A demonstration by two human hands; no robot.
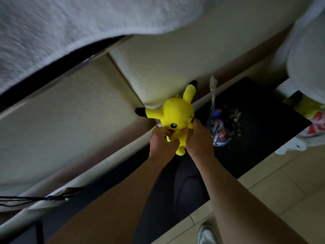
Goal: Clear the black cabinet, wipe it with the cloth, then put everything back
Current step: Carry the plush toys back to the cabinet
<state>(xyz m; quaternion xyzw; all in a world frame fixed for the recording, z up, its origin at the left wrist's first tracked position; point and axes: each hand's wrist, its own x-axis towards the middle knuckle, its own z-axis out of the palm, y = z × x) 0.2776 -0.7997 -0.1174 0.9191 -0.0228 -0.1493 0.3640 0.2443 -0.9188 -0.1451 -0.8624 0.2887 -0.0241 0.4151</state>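
Both hands on the plush toy: yellow, soft pile, rounded head, two long ears with black tips, stitched face. We hold it in the air just off the left end of the black cabinet, in front of the padded panels.

- left hand: fingers curled into the toy's body under the face, gripping.
- right hand: fingers pinch the toy at its cheek and side, gripping. Bare forearms run back toward the camera.
- black cabinet: flat matte top, straight edges, dark enough that we can't tell the material.
- pen cup: clear, round, glossy plastic or glass, packed with markers and pens. It stands on the cabinet surface at its left end, just beside the right hand. Touching or not, can't tell.
- padded panels: cream, fine-grained fabric or leatherette, rectangular cushions with deep seams, left of the cabinet and behind it.
- blanket: white, fleecy, thick rolled edge, well left of the cabinet and above it in the view.
- plastic bag: thin, crinkled, red-and-white print, at the cabinet's right end, with more white fleecy fabric above it.
- floor: beige square tiles, smooth, in front of the cabinet.
- shoe: light-coloured, on the tiles in front of the cabinet. Blurred.
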